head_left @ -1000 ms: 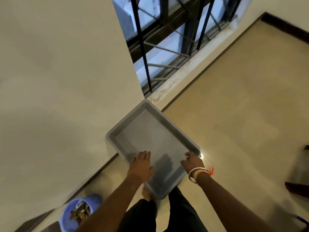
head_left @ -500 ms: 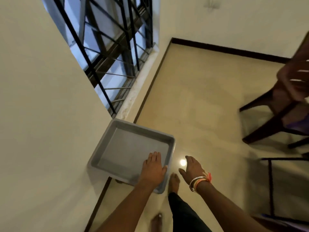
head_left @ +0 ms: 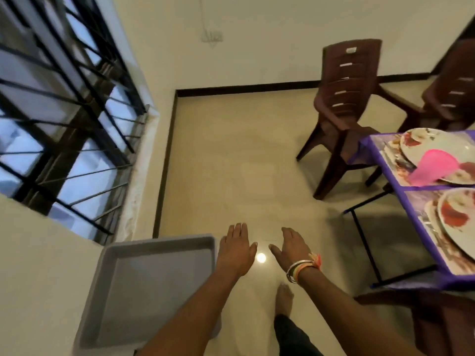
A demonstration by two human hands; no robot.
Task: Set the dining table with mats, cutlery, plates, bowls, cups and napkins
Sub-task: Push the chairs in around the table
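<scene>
An empty grey tray (head_left: pixel 123 299) lies on the floor against the wall at the lower left. My left hand (head_left: pixel 236 249) hovers just past its right rim with straight fingers, holding nothing. My right hand (head_left: pixel 291 246), with bangles at the wrist, is spread flat over the floor beside it, also empty. At the right edge stands the dining table (head_left: pixel 385 199) with purple mats (head_left: pixel 377 147). On them lie two flowered plates (head_left: pixel 437 145) (head_left: pixel 460 222), and a pink napkin (head_left: pixel 431 168) rests on the far plate. Cutlery beside the plates is blurred.
A brown plastic chair (head_left: pixel 344 104) stands at the table's far corner and a second one (head_left: pixel 452 91) behind it. A barred window (head_left: pixel 66 104) fills the left wall. Tan floor stretches ahead between wall and table. My bare foot (head_left: pixel 284 299) is below my hands.
Both hands have let go of the grey tray and lifted off to its right. My view has swung right, bringing the set table and chairs into sight.
</scene>
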